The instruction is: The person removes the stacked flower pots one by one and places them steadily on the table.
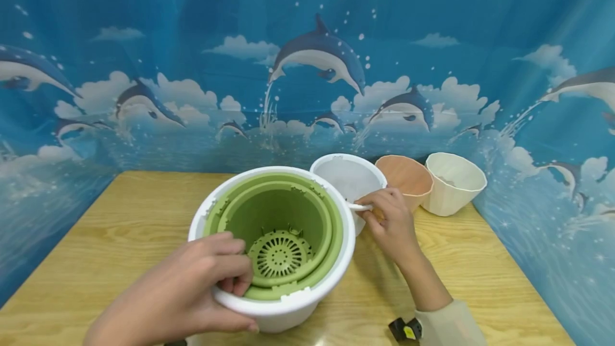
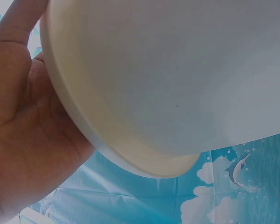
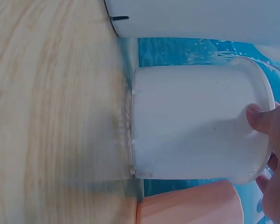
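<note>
A large white pot (image 1: pixel 288 308) stands on the table with two green slotted baskets (image 1: pixel 281 255) nested inside it. My left hand (image 1: pixel 192 282) grips its near-left rim, fingers curled over the edge and thumb along the outer wall. In the left wrist view that hand (image 2: pixel 32 102) lies against the white rim (image 2: pixel 79 121). Behind and to the right is a smaller white pot (image 1: pixel 348 170); my right hand (image 1: pixel 391 223) pinches its near rim. The right wrist view has the thumb of the right hand (image 3: pixel 275 149) on the outside of the smaller white pot (image 3: pixel 196 126).
An orange pot (image 1: pixel 405 175) and a cream pot (image 1: pixel 449 196) stand at the back right beside the smaller white pot. A small black and yellow object (image 1: pixel 405 330) is by the right sleeve. A dolphin-print curtain (image 1: pixel 269 41) borders the wooden table (image 1: pixel 120 218).
</note>
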{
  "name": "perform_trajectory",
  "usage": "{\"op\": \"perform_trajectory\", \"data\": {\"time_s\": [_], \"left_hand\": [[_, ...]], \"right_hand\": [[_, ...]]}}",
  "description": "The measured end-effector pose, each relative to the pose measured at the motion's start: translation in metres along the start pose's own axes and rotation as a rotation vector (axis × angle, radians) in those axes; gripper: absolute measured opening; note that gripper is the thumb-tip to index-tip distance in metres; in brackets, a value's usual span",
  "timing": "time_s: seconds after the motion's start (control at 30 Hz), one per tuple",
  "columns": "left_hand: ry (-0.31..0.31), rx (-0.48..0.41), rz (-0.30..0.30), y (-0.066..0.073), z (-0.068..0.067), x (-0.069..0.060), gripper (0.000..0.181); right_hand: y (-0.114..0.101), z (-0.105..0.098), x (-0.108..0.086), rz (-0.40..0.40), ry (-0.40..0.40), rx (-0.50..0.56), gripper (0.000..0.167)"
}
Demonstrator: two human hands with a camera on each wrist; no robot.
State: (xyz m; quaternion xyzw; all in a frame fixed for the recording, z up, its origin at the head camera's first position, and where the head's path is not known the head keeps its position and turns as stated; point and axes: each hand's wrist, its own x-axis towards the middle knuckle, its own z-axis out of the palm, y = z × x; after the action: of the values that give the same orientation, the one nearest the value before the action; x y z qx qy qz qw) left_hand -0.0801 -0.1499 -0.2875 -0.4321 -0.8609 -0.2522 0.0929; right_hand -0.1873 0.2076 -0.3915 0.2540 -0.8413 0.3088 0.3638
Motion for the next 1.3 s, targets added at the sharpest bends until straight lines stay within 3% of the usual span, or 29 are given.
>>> {"op": "perform_trajectory", "data": {"time_s": [0.2, 0.43, 0.6, 0.93, 1.3], "left_hand": [[0.001, -0.003, 0.003, -0.0003, 0.0007, 0.0001, 0.041], [0.008, 0.018, 0.017, -0.0009, 0.0015, -0.0015, 0.041], [0.027, 0.035, 0.035, -0.0016, 0.0013, -0.0016, 0.043], [0.029, 0.052, 0.045, -0.0013, 0.0007, -0.0016, 0.042], [0.033, 0.052, 0.058, -0.002, 0.0007, -0.0011, 0.043]], "right_hand": [[-0.0016, 0.0, -0.0001, 0.006, -0.034, -0.024, 0.019], [-0.0022, 0.0016, -0.0002, -0.042, -0.039, -0.07, 0.023], [-0.0045, 0.0024, 0.0003, -0.074, -0.011, -0.115, 0.026], [-0.006, 0.0038, 0.0037, -0.144, 0.025, -0.101, 0.019], [-0.0011, 0.0043, 0.0003, -0.111, -0.075, -0.116, 0.022]]}}
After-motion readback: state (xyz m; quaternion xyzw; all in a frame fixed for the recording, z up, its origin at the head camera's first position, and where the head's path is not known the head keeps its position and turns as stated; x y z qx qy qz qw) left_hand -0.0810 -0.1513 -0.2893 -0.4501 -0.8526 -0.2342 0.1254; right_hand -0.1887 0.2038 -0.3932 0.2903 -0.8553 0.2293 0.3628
